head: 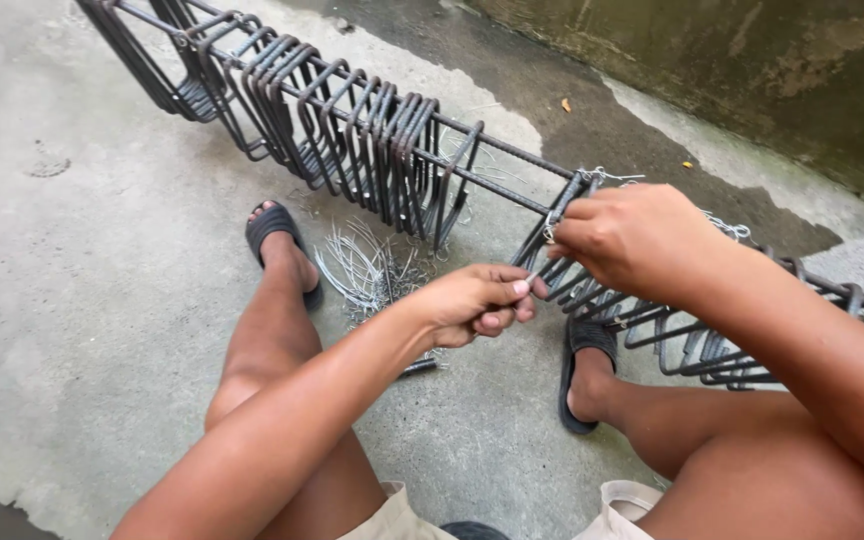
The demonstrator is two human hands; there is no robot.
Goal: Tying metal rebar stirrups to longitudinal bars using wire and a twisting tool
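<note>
A long cage of steel bars [492, 165] with several rectangular steel stirrups [352, 130] hung on them runs across the concrete floor. My right hand [632, 240] grips a stirrup and a thin tie wire [550, 228] where they meet the top bar. My left hand [477, 303] is closed just below and to the left of it, pinching the end of a thin wire between thumb and fingers.
A bundle of cut tie wires [362, 268] lies on the floor between my feet, both in black sandals [274, 228]. A short dark bar [417, 368] lies beside the bundle. A stained wall [752, 70] rises at the back right.
</note>
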